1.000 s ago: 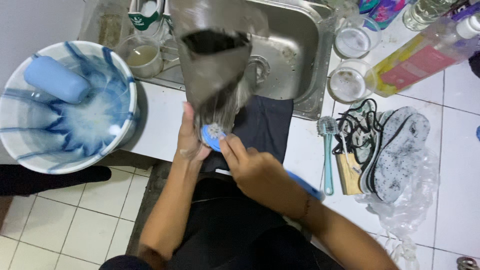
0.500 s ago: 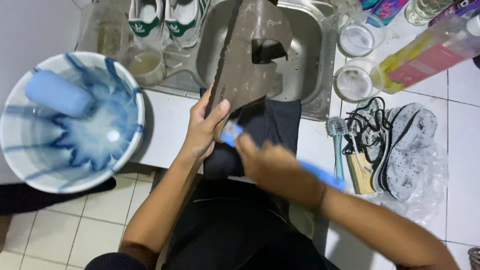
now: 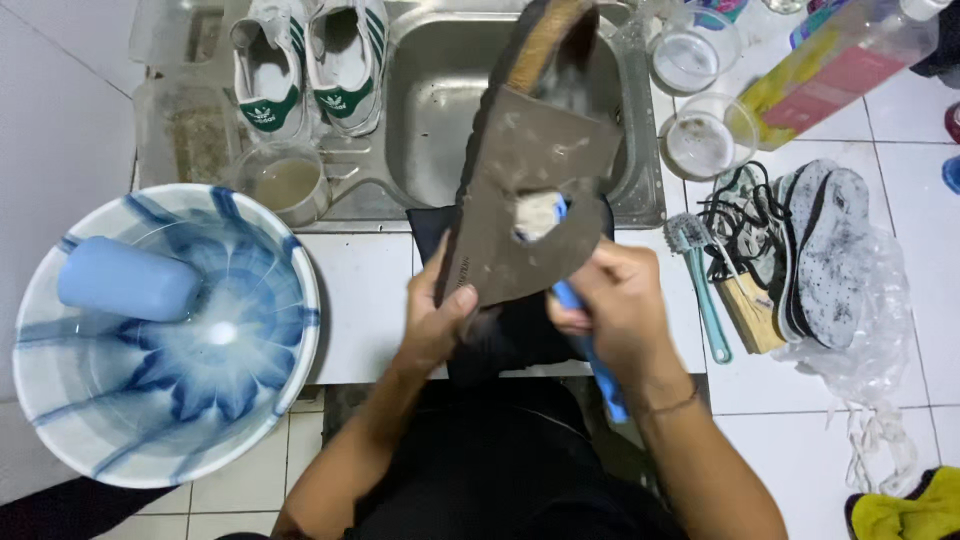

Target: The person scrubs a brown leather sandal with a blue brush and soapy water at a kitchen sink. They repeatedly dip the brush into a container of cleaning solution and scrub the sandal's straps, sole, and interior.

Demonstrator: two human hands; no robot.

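Observation:
My left hand [image 3: 437,312] grips the lower edge of a grey-brown suede sandal [image 3: 530,180], held tilted over the steel sink [image 3: 440,90]. My right hand [image 3: 612,300] is closed on a blue-handled brush [image 3: 590,350]. The brush's white bristle head shows through an opening in the sandal's strap, pressed against the suede. A dark cloth lies over the counter edge under both hands.
A blue-and-white basin [image 3: 165,340] with a blue bottle in it stands at the left. White sneakers [image 3: 310,60] sit on the drainboard by a cup of murky water [image 3: 285,185]. To the right lie a teal brush [image 3: 700,280], laces, insoles [image 3: 825,250], glass cups and a yellow bottle [image 3: 830,65].
The sandal has been turned and shifted right over the sink. My right hand moved up with the brush, whose head now pokes through the strap opening. The view tilted to show the sneakers.

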